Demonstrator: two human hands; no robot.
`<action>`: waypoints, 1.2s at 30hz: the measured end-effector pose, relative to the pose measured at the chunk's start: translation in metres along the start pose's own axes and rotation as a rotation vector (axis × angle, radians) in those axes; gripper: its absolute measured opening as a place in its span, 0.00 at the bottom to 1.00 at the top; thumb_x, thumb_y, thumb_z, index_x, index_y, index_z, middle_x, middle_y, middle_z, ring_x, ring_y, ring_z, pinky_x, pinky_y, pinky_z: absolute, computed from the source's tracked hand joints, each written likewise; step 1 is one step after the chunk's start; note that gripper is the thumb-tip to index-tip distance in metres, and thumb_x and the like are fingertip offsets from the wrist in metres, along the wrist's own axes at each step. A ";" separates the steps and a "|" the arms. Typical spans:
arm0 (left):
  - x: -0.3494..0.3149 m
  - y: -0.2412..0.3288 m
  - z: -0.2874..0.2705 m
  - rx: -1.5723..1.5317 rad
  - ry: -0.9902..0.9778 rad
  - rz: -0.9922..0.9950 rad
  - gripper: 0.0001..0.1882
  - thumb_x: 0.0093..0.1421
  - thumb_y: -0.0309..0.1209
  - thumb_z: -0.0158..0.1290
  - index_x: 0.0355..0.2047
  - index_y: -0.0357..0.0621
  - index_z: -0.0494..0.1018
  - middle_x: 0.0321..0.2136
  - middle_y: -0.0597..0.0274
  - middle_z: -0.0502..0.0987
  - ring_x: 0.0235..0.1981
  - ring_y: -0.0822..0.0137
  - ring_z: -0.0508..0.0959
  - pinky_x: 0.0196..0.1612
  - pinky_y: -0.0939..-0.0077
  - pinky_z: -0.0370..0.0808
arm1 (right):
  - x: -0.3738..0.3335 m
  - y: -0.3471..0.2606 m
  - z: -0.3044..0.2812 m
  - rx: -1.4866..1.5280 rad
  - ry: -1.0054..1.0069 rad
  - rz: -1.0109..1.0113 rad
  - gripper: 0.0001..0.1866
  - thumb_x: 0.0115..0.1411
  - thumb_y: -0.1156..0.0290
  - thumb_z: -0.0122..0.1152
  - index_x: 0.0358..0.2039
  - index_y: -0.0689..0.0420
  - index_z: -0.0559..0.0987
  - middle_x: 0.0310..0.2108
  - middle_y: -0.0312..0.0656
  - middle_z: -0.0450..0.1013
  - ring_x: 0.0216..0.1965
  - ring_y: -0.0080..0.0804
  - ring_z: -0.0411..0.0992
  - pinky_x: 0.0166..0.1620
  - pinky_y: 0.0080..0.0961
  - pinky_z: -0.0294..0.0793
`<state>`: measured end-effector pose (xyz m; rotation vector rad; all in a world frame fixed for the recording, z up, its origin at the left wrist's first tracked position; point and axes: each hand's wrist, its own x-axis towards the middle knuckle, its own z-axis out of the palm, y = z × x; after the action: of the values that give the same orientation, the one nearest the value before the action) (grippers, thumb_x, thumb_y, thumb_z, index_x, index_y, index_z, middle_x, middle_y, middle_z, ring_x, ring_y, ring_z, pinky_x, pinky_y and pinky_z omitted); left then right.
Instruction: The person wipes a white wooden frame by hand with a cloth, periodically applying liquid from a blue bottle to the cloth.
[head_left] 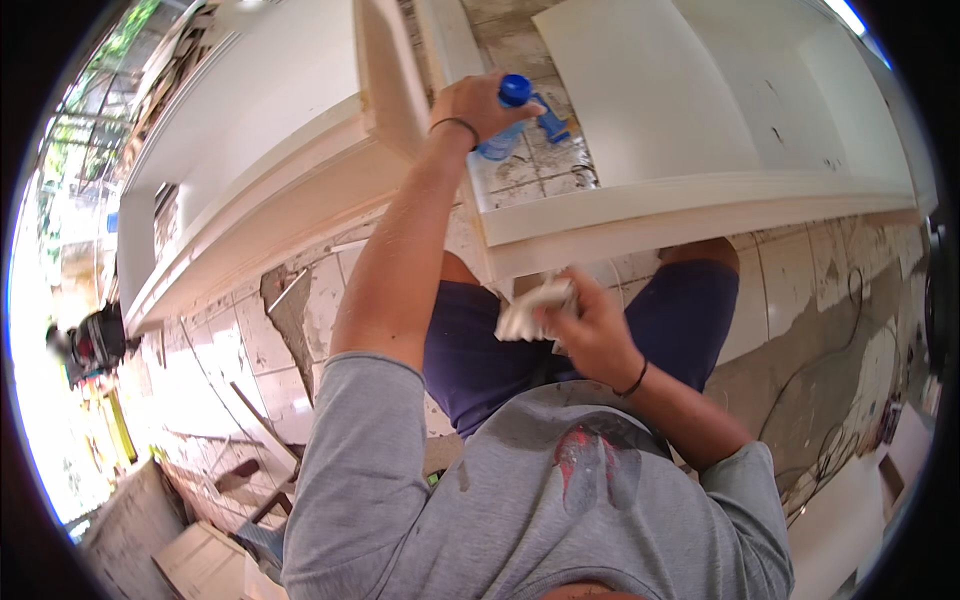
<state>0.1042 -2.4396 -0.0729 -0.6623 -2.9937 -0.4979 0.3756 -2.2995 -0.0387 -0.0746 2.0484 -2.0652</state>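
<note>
My left hand point(472, 103) reaches far forward and is closed around a clear plastic bottle point(500, 145) with a blue cap. The bottle is over the gap between two white wooden furniture pieces, and its lower part shows beneath my fingers. Close to my lap, my right hand point(598, 335) is closed on a crumpled whitish cloth point(530, 313), slightly blurred by motion. Just right of the bottle, a blue object point(552, 122) lies low in the gap; its kind is not clear.
A long white wooden piece point(270, 190) stretches to the left, and a white cabinet-like box point(690, 200) stands at the right. Cables point(825, 450) trail over the worn tile floor point(780, 270). A dark bag-like item point(98, 340) is at far left, boards point(205, 565) at lower left.
</note>
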 end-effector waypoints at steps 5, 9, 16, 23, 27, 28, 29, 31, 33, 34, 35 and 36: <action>0.006 -0.018 0.010 -0.050 0.041 0.036 0.33 0.46 0.66 0.59 0.40 0.53 0.77 0.31 0.54 0.81 0.35 0.50 0.81 0.38 0.56 0.76 | 0.035 -0.013 0.017 -0.436 0.367 -0.495 0.22 0.59 0.66 0.61 0.52 0.60 0.73 0.54 0.58 0.67 0.53 0.49 0.69 0.55 0.48 0.66; 0.000 -0.015 0.016 -0.096 0.051 0.045 0.31 0.47 0.63 0.61 0.39 0.51 0.76 0.29 0.53 0.81 0.32 0.48 0.81 0.35 0.55 0.76 | 0.057 0.044 0.010 -0.873 0.027 -0.582 0.35 0.58 0.47 0.59 0.59 0.57 0.69 0.62 0.49 0.62 0.66 0.42 0.56 0.68 0.48 0.48; -0.002 -0.021 0.000 -0.118 0.080 0.074 0.28 0.48 0.57 0.64 0.35 0.47 0.76 0.24 0.55 0.80 0.27 0.50 0.80 0.31 0.60 0.75 | 0.042 0.057 -0.164 -1.194 0.440 -0.514 0.33 0.50 0.54 0.67 0.56 0.52 0.73 0.63 0.42 0.62 0.66 0.39 0.56 0.66 0.43 0.52; 0.008 -0.019 0.025 -0.159 0.114 0.118 0.28 0.48 0.56 0.65 0.35 0.46 0.75 0.24 0.54 0.79 0.27 0.51 0.80 0.31 0.61 0.75 | 0.027 0.090 -0.362 -1.058 1.208 -0.332 0.23 0.58 0.60 0.60 0.51 0.58 0.75 0.55 0.51 0.70 0.60 0.48 0.63 0.63 0.53 0.54; -0.001 -0.023 0.006 -0.164 0.076 0.062 0.28 0.49 0.56 0.65 0.36 0.45 0.75 0.25 0.54 0.79 0.27 0.53 0.79 0.32 0.62 0.75 | 0.022 0.080 -0.158 -1.154 0.757 -0.294 0.31 0.53 0.50 0.61 0.55 0.53 0.73 0.64 0.41 0.61 0.68 0.40 0.54 0.59 0.78 0.39; -0.003 -0.024 -0.001 -0.156 0.093 0.054 0.28 0.49 0.55 0.65 0.36 0.44 0.75 0.24 0.55 0.79 0.26 0.55 0.79 0.32 0.64 0.75 | 0.010 0.066 -0.141 -1.140 0.639 -0.368 0.28 0.54 0.52 0.61 0.53 0.53 0.74 0.62 0.41 0.63 0.67 0.40 0.56 0.60 0.72 0.45; -0.005 -0.025 0.000 -0.157 0.100 0.042 0.28 0.49 0.55 0.65 0.37 0.44 0.75 0.24 0.56 0.78 0.26 0.57 0.79 0.31 0.65 0.75 | -0.001 0.055 -0.137 -1.127 0.513 -0.429 0.26 0.54 0.54 0.61 0.51 0.52 0.75 0.60 0.41 0.65 0.65 0.41 0.59 0.60 0.67 0.51; -0.004 -0.020 0.002 -0.197 0.136 0.075 0.28 0.49 0.53 0.66 0.37 0.42 0.75 0.25 0.57 0.78 0.25 0.60 0.78 0.31 0.68 0.75 | -0.012 0.064 -0.189 -1.059 0.532 -0.467 0.22 0.54 0.58 0.62 0.47 0.53 0.76 0.57 0.41 0.68 0.62 0.41 0.62 0.59 0.59 0.56; -0.001 -0.019 0.000 -0.247 0.104 0.056 0.27 0.50 0.51 0.67 0.37 0.42 0.74 0.25 0.58 0.78 0.25 0.61 0.78 0.31 0.69 0.75 | -0.018 0.075 -0.263 -1.074 0.611 -0.545 0.14 0.55 0.64 0.61 0.41 0.53 0.79 0.50 0.42 0.72 0.56 0.41 0.68 0.58 0.45 0.63; 0.000 -0.022 -0.001 -0.241 0.109 0.048 0.27 0.50 0.51 0.67 0.37 0.42 0.74 0.25 0.58 0.78 0.25 0.61 0.78 0.31 0.69 0.75 | -0.018 0.081 -0.305 -1.165 0.666 -0.584 0.10 0.55 0.68 0.61 0.38 0.53 0.80 0.47 0.43 0.74 0.52 0.41 0.70 0.57 0.40 0.65; 0.001 -0.022 0.002 -0.274 0.129 0.055 0.26 0.50 0.50 0.67 0.37 0.42 0.74 0.25 0.58 0.78 0.25 0.62 0.78 0.31 0.70 0.75 | -0.023 0.089 -0.353 -1.208 0.735 -0.538 0.08 0.55 0.71 0.59 0.36 0.54 0.80 0.45 0.44 0.75 0.52 0.44 0.70 0.57 0.44 0.65; 0.001 -0.021 0.004 -0.305 0.144 0.063 0.25 0.50 0.49 0.67 0.37 0.42 0.74 0.25 0.59 0.78 0.25 0.63 0.78 0.31 0.70 0.75 | -0.026 0.091 -0.401 -1.268 0.867 -0.551 0.06 0.57 0.71 0.59 0.35 0.56 0.80 0.41 0.45 0.77 0.48 0.46 0.73 0.51 0.42 0.70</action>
<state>0.0952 -2.4556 -0.0830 -0.7009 -2.7781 -0.9652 0.3331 -1.9010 -0.1342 0.0769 3.8824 -0.5317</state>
